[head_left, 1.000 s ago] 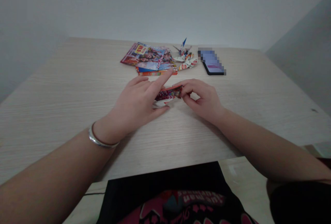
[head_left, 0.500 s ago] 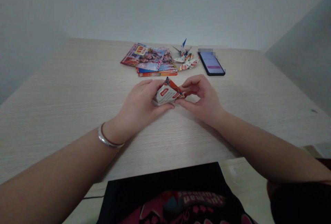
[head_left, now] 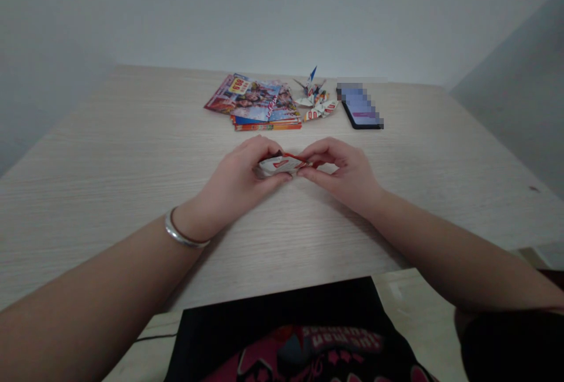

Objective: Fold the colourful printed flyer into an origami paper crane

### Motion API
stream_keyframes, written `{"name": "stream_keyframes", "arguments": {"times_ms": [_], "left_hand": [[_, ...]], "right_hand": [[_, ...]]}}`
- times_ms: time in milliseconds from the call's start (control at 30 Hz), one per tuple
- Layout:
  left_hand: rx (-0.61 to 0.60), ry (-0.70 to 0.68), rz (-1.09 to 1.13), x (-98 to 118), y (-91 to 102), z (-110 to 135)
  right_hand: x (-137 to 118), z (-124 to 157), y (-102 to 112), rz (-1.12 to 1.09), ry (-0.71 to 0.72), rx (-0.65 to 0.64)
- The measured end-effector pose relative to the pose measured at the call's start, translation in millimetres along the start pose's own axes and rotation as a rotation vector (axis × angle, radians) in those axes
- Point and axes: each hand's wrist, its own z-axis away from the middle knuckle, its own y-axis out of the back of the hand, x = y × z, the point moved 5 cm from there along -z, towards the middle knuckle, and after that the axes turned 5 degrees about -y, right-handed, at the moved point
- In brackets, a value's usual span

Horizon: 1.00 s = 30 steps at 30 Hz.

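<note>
Between my two hands, just above the middle of the table, is a piece of folded printed paper [head_left: 284,164], white with red marks and a red-orange edge. My left hand [head_left: 240,177] is closed on its left end, the thumb along the near side and the fingers behind. At the right end, my right hand [head_left: 341,169] pinches the paper's tip between thumb and fingers. The paper lies tilted nearly flat to my view, so its far face is hidden. A silver bangle [head_left: 185,236] circles my left wrist.
Beyond my hands lies a stack of colourful printed leaflets [head_left: 259,100]. Right of it are folded paper cranes [head_left: 315,100], then a black phone [head_left: 359,109] with a lit screen. The pale wooden table [head_left: 110,153] meets a wall at the back.
The folded paper has tipped down from a more upright triangle to a flatter, narrower view. My right fingers have lowered slightly; both hands still hold the paper.
</note>
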Motion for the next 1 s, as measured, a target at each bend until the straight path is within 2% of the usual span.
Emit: {"name": "stream_keyframes", "arguments": {"times_ms": [133, 267, 400, 567, 733, 1000], "left_hand": [[0.043, 0.045, 0.029, -5.8, -1.9, 1.4], [0.031, -0.011, 0.045, -2.0, -1.6, -0.1], [0.067, -0.166, 0.008, 13.1, 7.9, -3.0], [0.151, -0.275, -0.060, 23.0, 16.6, -4.8], [0.151, -0.210, -0.076, 14.4, 11.2, -5.2], [0.097, -0.096, -0.089, 9.9, 5.3, -6.3]], "right_hand": [[6.8, -1.9, -1.1, -0.042, -0.045, 0.008], [9.0, -3.0, 2.5, 0.064, -0.062, 0.038], [-3.3, -1.4, 13.2, 0.316, 0.104, 0.135], [-14.7, -0.3, 14.7, 0.544, 0.290, 0.111], [-16.2, -2.1, 15.9, 0.459, 0.383, 0.152], [-8.7, -2.3, 13.4, 0.343, 0.242, 0.130]]}}
